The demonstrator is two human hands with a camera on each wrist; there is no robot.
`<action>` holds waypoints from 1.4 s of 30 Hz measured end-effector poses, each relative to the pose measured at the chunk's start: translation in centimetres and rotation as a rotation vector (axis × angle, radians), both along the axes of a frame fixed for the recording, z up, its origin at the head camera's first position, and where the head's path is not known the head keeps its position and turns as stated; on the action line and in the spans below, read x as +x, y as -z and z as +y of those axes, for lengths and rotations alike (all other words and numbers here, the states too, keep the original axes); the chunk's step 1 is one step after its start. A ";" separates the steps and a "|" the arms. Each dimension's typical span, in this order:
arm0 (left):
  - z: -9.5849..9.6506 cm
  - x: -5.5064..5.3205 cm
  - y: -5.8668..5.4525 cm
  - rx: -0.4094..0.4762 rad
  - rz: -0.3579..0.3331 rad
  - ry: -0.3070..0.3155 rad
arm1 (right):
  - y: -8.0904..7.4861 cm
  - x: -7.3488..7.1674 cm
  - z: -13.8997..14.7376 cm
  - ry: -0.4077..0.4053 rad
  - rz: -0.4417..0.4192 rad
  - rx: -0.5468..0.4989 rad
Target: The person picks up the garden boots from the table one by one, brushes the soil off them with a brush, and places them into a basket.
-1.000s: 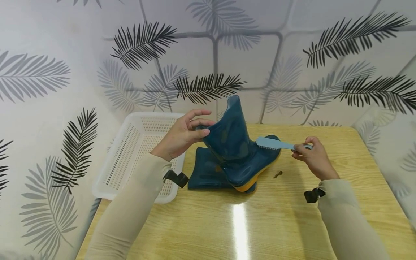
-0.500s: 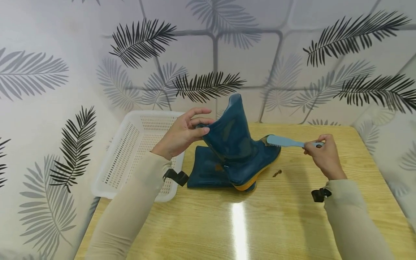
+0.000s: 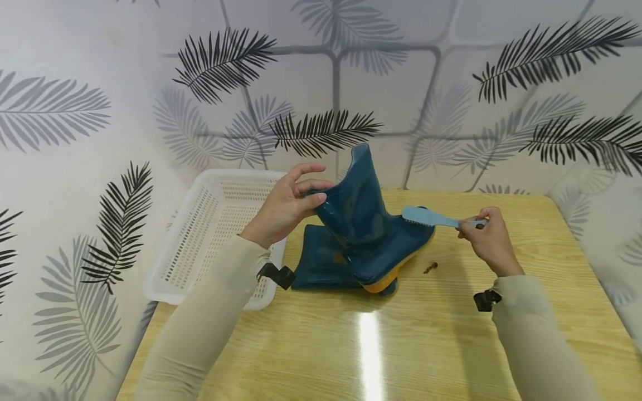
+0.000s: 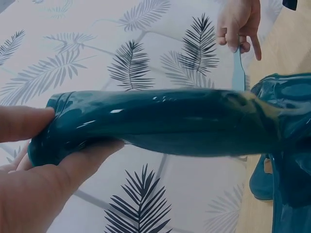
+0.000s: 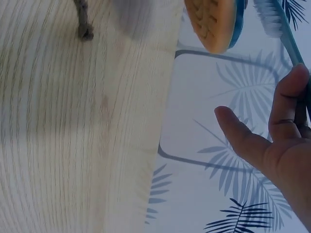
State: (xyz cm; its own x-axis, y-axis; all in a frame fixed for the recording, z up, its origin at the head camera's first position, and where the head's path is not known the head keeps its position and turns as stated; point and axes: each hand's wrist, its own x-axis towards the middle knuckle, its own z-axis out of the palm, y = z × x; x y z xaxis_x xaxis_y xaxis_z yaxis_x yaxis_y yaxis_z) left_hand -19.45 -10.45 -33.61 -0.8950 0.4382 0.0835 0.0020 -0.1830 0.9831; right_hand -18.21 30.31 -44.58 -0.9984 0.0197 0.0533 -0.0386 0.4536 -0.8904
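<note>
My left hand [image 3: 287,207] pinches the top edge of a dark blue rubber boot [image 3: 358,214], which tilts with its shaft toward the hand and its toe pointing right. In the left wrist view the thumb and fingers stand on opposite sides of the boot's shaft [image 4: 160,119]. A pale blue brush [image 3: 418,216] is gripped by its handle in my right hand [image 3: 492,240]. Its bristles face down on the boot's toe. The right wrist view shows the boot's orange sole [image 5: 209,24] beside the white bristles [image 5: 267,18]. Underneath, a second blue boot [image 3: 321,260] lies on its side.
A white perforated plastic basket [image 3: 175,245] stands to the left of the boots. On the wooden table [image 3: 426,340], a small brown clump [image 3: 430,268] lies right of the sole. A leaf-patterned wall covering [image 3: 311,78] rises behind the table.
My right hand and the brush have slid right toward the toe tip, then partway back left. A brownish patch seen near the toe half a second ago is now behind the brush. The left hand stays put.
</note>
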 end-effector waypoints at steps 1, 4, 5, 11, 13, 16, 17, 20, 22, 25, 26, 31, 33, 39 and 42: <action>0.1 0.0 0.0 0.005 0.001 -0.018 | 0.0 0.1 0.2 0.009 0.011 0.024; 0.5 -0.1 -0.3 0.017 -0.002 -0.065 | -0.3 0.4 0.6 0.033 0.031 0.050; 0.6 -0.2 -0.4 0.026 -0.003 -0.073 | -0.4 0.4 0.6 0.041 0.034 0.047; 1.0 -1.1 -1.9 0.107 0.044 -0.078 | -0.9 0.7 0.0 0.055 0.053 -0.042; 0.9 -1.3 -2.3 0.128 0.068 -0.075 | -1.1 0.7 -0.3 0.042 0.060 -0.092; 0.6 -1.4 -2.3 0.108 0.094 -0.061 | -1.2 0.9 -0.7 -0.002 0.042 -0.173; 0.5 -1.4 -2.2 0.089 0.098 -0.057 | -1.2 0.9 -0.8 -0.017 0.028 -0.197; 0.1 -1.3 -1.6 0.021 0.111 -0.056 | -1.1 1.2 -0.7 -0.061 -0.032 -0.267; -0.1 -1.2 -1.1 -0.016 0.117 -0.064 | -0.9 1.5 -0.6 -0.078 -0.068 -0.301; -0.5 -1.2 -0.6 -0.050 0.127 -0.080 | -0.6 2.1 0.0 -0.090 -0.109 -0.300; -0.6 -1.2 -0.4 -0.058 0.133 -0.087 | -0.4 2.3 0.2 -0.096 -0.122 -0.284; -1.2 -1.1 0.0 -0.059 0.145 -0.117 | 0.2 3.3 1.8 -0.096 -0.154 -0.154; -1.3 -1.1 0.2 -0.048 0.135 -0.122 | 0.3 3.6 2.4 -0.090 -0.159 -0.149; -1.5 -0.9 0.5 -0.026 0.108 -0.125 | 0.4 3.6 2.4 -0.062 -0.104 -0.396; -1.6 -0.8 0.6 -0.018 0.099 -0.126 | 0.4 3.3 1.6 -0.062 -0.079 -0.528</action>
State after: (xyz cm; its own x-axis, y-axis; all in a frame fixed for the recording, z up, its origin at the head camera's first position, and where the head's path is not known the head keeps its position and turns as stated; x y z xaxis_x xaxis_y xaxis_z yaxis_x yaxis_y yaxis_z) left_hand -20.24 -12.04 -34.21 -0.9308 0.3250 0.1676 0.1214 -0.1577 0.9800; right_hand -14.92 31.94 -45.01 -0.9991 -0.0353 -0.0233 0.0253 -0.0577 -0.9980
